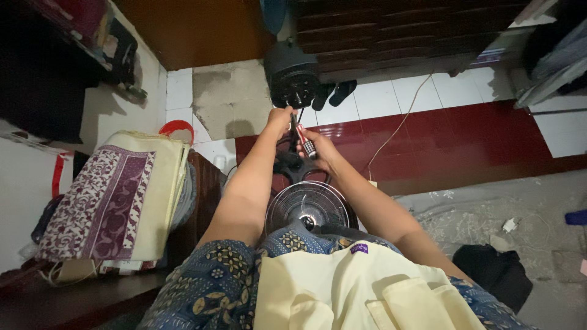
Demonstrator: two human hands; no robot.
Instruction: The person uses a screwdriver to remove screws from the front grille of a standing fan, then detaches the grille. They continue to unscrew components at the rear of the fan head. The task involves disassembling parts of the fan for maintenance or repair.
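Note:
A black fan motor housing (292, 74) stands upright in front of me, its front face with a short shaft turned toward me. My right hand (319, 150) grips a screwdriver (304, 140) with a red and black striped handle, its tip pointed up at the motor's lower front. My left hand (280, 117) rests fingers closed against the bottom of the motor housing, just left of the screwdriver shaft. A round wire fan grille (306, 206) lies flat near my lap, below both hands.
A folded cream and purple patterned cloth (116, 195) lies on a dark wooden piece at left. A thin white cord (400, 122) trails over the red tiled floor. Dark cloth (496, 272) sits at lower right, a dark wooden cabinet (391, 30) behind the fan.

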